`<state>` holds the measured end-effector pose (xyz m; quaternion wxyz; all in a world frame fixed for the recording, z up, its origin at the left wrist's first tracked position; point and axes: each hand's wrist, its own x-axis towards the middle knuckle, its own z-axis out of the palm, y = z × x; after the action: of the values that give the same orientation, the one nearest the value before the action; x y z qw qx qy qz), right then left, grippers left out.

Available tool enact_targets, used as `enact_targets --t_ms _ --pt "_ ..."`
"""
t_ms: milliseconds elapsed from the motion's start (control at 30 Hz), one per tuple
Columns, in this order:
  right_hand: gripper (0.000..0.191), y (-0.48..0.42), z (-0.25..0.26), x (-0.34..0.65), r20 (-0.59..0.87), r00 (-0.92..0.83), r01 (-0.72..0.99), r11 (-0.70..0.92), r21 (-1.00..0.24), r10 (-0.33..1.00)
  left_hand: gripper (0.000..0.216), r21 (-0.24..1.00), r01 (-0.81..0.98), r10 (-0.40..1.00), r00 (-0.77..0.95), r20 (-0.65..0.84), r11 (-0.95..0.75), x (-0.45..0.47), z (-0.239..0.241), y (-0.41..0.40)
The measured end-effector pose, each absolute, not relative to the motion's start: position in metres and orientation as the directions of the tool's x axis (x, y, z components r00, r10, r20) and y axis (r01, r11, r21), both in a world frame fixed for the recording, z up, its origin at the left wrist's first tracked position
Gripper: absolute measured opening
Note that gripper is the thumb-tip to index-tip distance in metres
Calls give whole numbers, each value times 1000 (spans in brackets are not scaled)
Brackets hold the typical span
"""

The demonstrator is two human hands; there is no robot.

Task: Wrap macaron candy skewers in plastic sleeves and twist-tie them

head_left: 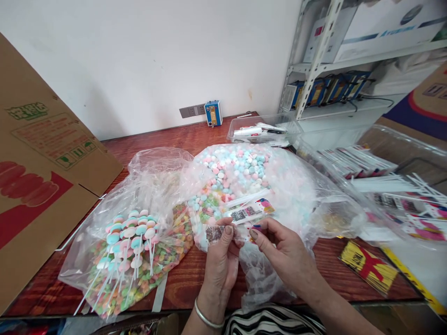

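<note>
My left hand [220, 260] and my right hand [283, 253] meet near the table's front edge, both pinching a small clear printed candy packet [223, 232] between thumbs and fingers. Just behind the packet lie printed wrapper strips [248, 211] on a large clear bag of pastel round candies [237, 172]. To the left, a bundle of pastel lollipops on white sticks [130, 242] rests on a clear bag of small coloured ring candies [164, 256]. A silver bangle [206, 318] circles my left wrist.
A big cardboard box [45, 177] leans at the left. A clear tray with a white tool [260, 130] sits at the back, a blue device [213, 113] by the wall socket. Plastic bins with packets and white sticks [391, 186] fill the right, under a metal shelf [314, 56].
</note>
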<state>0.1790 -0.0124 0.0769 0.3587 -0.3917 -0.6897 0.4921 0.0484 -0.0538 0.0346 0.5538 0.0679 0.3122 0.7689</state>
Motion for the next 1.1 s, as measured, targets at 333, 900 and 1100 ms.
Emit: enact_targets --t_ms 333,900,1100 --pt "31 -23 82 185 391 -376 140 469 -872 840 26 305 -935 880 -292 -375 -180 42 36 -49" --pt "24 -27 83 184 428 -410 100 507 -856 805 31 344 -918 868 -325 -376 -195 45 35 -51" --pt "15 -24 80 180 375 -474 160 496 -853 797 25 463 -863 869 -375 -321 -202 49 32 -52"
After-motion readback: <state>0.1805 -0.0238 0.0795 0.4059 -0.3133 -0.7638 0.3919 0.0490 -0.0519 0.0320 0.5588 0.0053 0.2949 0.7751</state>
